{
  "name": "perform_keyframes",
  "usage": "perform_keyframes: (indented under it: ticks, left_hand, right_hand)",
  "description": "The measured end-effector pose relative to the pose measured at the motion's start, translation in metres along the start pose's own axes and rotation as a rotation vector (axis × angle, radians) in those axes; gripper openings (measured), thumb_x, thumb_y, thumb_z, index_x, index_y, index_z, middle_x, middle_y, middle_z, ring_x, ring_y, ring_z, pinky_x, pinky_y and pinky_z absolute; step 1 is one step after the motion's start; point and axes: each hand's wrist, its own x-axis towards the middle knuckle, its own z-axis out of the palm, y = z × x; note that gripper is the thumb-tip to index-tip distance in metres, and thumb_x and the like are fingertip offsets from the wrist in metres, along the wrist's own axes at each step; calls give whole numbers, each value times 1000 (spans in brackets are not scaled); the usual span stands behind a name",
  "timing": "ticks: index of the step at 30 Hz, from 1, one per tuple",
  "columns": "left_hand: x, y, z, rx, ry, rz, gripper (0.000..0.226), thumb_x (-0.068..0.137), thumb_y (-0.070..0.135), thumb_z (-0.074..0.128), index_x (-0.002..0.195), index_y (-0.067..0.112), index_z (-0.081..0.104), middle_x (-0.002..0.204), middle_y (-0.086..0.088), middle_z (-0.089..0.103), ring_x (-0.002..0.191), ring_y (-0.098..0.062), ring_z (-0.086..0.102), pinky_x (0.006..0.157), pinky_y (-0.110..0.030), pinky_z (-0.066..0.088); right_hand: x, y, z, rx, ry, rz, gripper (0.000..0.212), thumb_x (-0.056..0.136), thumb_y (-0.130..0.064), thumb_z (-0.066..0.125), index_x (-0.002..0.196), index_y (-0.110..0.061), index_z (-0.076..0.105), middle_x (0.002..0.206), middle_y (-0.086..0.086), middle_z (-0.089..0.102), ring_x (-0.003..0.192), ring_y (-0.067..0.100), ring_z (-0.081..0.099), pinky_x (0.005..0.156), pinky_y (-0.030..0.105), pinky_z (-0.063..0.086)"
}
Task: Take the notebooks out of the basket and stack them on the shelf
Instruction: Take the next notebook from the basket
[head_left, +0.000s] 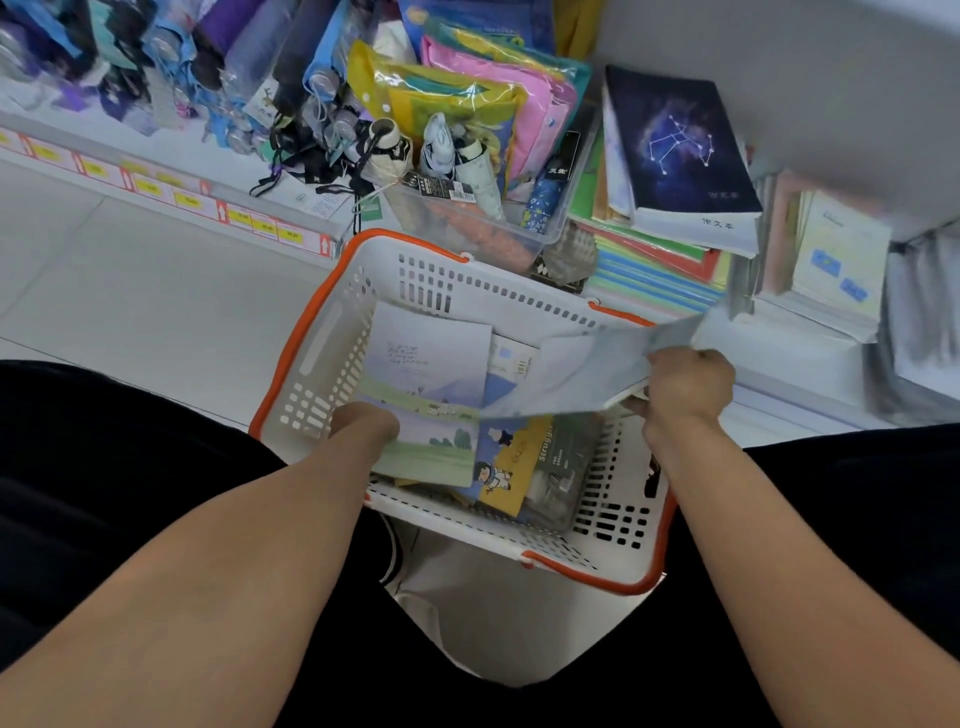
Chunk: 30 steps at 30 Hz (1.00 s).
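A white basket with an orange rim (322, 332) stands on the floor between my knees, with several notebooks inside. My right hand (685, 387) grips a pale grey-blue notebook (582, 364) and holds it tilted above the basket's right side. My left hand (363, 423) is down in the basket at the left edge of a notebook with a green landscape cover (431, 405); its fingers are hidden. A yellow cartoon notebook (511, 467) and a dark grey one (563, 467) lie below. The low shelf (810, 364) to the right carries notebook stacks, the tallest topped by a dark constellation cover (675, 145).
A clear plastic bin (467, 218) of folded umbrellas and pouches stands just behind the basket. More umbrellas hang along the shelf at the upper left, above yellow and red price tags (156, 189). Pale floor tiles (130, 291) spread to the left.
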Motion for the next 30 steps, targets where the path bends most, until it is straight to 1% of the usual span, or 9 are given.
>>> perform_keyframes:
  ticks: [3, 5, 9, 12, 15, 17, 21, 26, 30]
  left_hand:
    - [-1, -4, 7, -83, -126, 7, 49, 91, 13, 57, 135, -2, 44, 136, -21, 49, 123, -39, 51, 100, -46, 46]
    - [-6, -10, 11, -198, -220, -4, 45, 84, 18, 57, 125, 3, 44, 126, -19, 49, 111, -38, 51, 92, -45, 47]
    - [1, -12, 9, -711, -234, -11, 51, 97, 45, 34, 122, 8, 58, 124, -14, 60, 109, -36, 58, 82, -41, 52]
    - [9, -15, 8, -656, -331, 27, 79, 79, 77, 45, 130, 18, 58, 129, -9, 60, 113, -33, 59, 98, -45, 48]
    - [9, -21, 13, -556, -292, 97, 76, 77, 56, 72, 134, 10, 55, 137, -8, 54, 121, -29, 52, 101, -33, 38]
    - [14, -23, 18, -436, -240, 120, 85, 74, 44, 80, 138, 0, 47, 140, -13, 50, 126, -31, 48, 102, -37, 38]
    - [22, -21, 17, -366, -236, 213, 68, 70, 26, 87, 125, -1, 56, 127, -15, 60, 113, -31, 58, 97, -38, 48]
    - [10, -9, -7, -503, -701, 306, 32, 88, 0, 65, 119, 7, 61, 121, -18, 66, 108, -33, 65, 97, -52, 50]
    - [-4, -8, -22, -466, -936, 352, 38, 91, -1, 57, 127, 10, 58, 126, -16, 64, 118, -34, 60, 103, -52, 44]
  right_hand:
    - [-31, 4, -19, 342, -166, 271, 20, 89, 1, 52, 105, -9, 60, 90, 13, 66, 70, 23, 63, 54, 36, 60]
    - [-59, 16, -17, 277, -443, 422, 19, 93, 4, 52, 105, -10, 58, 93, 15, 67, 79, 27, 66, 60, 38, 62]
    - [-80, 52, -2, -186, -669, 616, 17, 93, -10, 63, 106, 0, 58, 94, 19, 66, 75, 29, 66, 61, 35, 58]
    - [-65, 73, 8, -696, -740, 429, 42, 90, -37, 68, 98, 4, 60, 90, 21, 69, 59, 27, 66, 47, 27, 51]
    - [-38, 83, 29, -834, -662, 15, 38, 88, -35, 68, 67, -13, 45, 67, 7, 52, 54, 20, 51, 52, 25, 40]
    - [-28, 85, 44, -862, -684, -52, 32, 90, -35, 68, 78, -13, 48, 81, 5, 51, 71, 19, 52, 61, 27, 40]
    - [-13, 111, 69, -524, -796, 282, 64, 81, -33, 79, 133, -8, 49, 135, 2, 52, 121, 25, 53, 97, 34, 44]
    - [-8, 108, 73, -305, -811, 363, 45, 83, -28, 78, 123, -16, 61, 119, 2, 66, 98, 17, 63, 83, 29, 52]
    - [-3, 93, 55, -163, -916, 577, 47, 75, -26, 82, 119, -15, 68, 109, 11, 74, 102, 29, 69, 95, 50, 54]
